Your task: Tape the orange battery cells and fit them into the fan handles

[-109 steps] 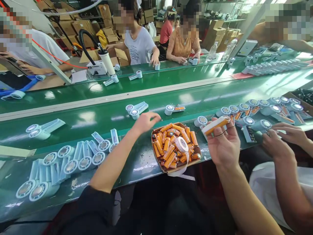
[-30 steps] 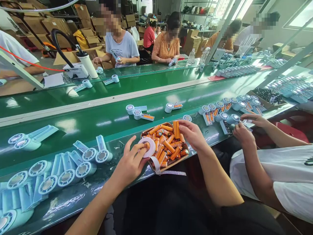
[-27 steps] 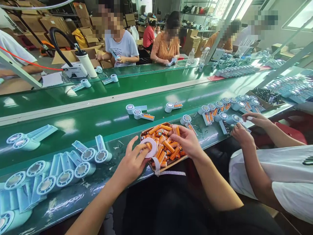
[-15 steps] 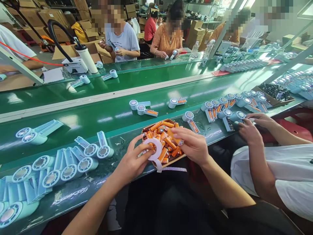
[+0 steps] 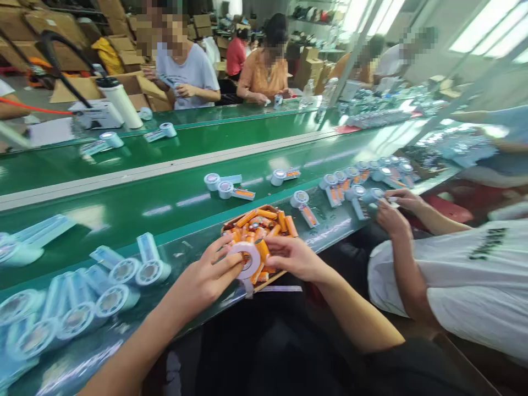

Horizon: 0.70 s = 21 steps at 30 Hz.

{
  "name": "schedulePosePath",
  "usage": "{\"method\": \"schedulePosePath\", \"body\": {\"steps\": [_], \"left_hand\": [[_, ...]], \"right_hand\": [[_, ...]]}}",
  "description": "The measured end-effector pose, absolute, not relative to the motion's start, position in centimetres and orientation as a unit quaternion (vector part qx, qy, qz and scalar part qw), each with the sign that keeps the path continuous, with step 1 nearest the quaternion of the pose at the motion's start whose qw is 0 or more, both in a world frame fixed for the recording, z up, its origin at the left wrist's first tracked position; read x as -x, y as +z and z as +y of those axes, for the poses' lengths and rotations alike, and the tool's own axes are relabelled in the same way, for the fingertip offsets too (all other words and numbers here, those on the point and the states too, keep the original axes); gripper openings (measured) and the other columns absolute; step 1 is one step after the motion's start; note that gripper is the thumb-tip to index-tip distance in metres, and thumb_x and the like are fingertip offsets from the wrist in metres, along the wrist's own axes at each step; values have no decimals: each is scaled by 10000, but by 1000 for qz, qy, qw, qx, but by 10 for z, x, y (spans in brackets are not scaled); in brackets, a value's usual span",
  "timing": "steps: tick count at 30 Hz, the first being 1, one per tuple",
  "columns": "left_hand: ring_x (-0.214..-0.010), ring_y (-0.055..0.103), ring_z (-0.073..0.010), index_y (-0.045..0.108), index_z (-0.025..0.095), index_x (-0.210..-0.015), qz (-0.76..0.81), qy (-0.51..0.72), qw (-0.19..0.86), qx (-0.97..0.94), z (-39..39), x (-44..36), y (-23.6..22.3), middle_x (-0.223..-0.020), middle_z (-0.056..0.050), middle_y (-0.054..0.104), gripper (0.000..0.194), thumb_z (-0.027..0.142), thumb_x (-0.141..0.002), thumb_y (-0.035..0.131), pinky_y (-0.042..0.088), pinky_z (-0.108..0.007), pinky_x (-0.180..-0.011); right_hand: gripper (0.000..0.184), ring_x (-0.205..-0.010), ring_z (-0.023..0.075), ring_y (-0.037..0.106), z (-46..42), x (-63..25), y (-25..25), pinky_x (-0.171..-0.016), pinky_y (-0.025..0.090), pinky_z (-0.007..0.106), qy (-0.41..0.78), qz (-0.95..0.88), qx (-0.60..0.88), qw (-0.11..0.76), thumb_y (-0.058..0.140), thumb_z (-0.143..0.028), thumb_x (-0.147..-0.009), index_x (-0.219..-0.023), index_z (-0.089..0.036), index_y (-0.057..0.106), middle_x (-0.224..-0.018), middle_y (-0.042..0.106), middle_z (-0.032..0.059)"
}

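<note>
Left hand (image 5: 210, 275) pinches white tape roll (image 5: 254, 257), right hand (image 5: 295, 257) holds orange cell (image 5: 263, 252), both at carton (image 5: 270, 280) of loose cells (image 5: 267, 213); fans at right (image 5: 300, 199) look loaded, fans at left (image 5: 113, 300) apparently unfilled.

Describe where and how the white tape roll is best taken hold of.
Probably pinch the white tape roll across its ring, coming from the left: its centre is open, the loose strip hangs below, and the right hand holds an orange cell at its right.
</note>
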<state>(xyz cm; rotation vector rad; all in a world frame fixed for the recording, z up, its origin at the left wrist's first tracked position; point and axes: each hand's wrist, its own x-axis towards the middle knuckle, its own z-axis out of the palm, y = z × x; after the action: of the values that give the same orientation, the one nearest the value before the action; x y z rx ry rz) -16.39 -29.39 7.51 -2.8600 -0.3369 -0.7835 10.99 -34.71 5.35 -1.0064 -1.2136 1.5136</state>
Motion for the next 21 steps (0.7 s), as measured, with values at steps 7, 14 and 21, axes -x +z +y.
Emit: {"method": "schedulePosePath", "body": {"steps": [7, 14, 21], "left_hand": [[-1434, 570, -346, 757, 308, -1272, -115, -352, 107, 923, -273, 149, 52, -1206, -52, 766, 400, 121, -966, 581, 594, -497, -1130], [-1292, 643, -325, 777, 224, -1135, -186, -305, -13, 934, -280, 108, 26, -1066, -85, 779, 198, 229, -943, 728, 605, -473, -1061], [-1162, 704, -222, 792, 203, -1161, -368, -152, -165, 902, -148, 81, 66, -1224, -77, 794, 323, 360, -1066, 526, 560, -363, -1059]], "right_hand": [[575, -1031, 290, 785, -326, -71, 45, -994, 633, 457, 571, -348, 403, 624, 967, -533, -642, -1090, -224, 782, -1031, 818, 66], [409, -1170, 194, 734, -296, -155, 65, -1014, 614, 340, 296, -249, 401, 830, 860, -547, -793, -1084, -289, 731, -1161, 791, 22], [614, -1079, 227, 784, -308, -175, 33, -981, 642, 430, 419, -299, 434, 739, 933, -370, -759, -1318, -363, 680, -1146, 814, 22]]}}
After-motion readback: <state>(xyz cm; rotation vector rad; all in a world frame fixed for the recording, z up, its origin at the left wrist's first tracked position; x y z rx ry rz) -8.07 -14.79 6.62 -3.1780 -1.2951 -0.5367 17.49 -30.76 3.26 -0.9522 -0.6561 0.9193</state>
